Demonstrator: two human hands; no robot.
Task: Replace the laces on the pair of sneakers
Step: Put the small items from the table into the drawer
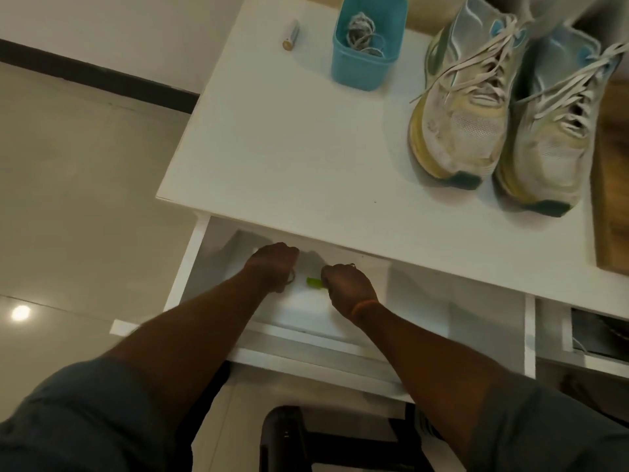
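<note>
Two worn sneakers stand side by side on the white table (306, 148), toward two o'clock in the view: the left sneaker (466, 107) and the right sneaker (551, 131), touching along their inner sides, toes pointing back at the person. Both still carry loose pale laces (476, 73), crossed over the tongues and trailing off the sides. At twelve o'clock sits a blue bin (367, 46) with a tangle of greyish cord (362, 32) inside it. A small cylinder with a gold end (292, 35) lies on the tabletop at eleven o'clock, apart from the bin.

Below the table's near edge a white drawer (425, 301) is pulled out. Both hands reach into it, near the centre of the view. The left hand (272, 265) is curled, with a thin strand hanging at its underside; whether it grips that strand I cannot tell. The right hand (347, 289) is curled too, its fingertips at a small green thing (315, 282) lying on the drawer floor, seemingly pinching it, though blur hides the contact. An orange band (366, 306) circles the right wrist.
</note>
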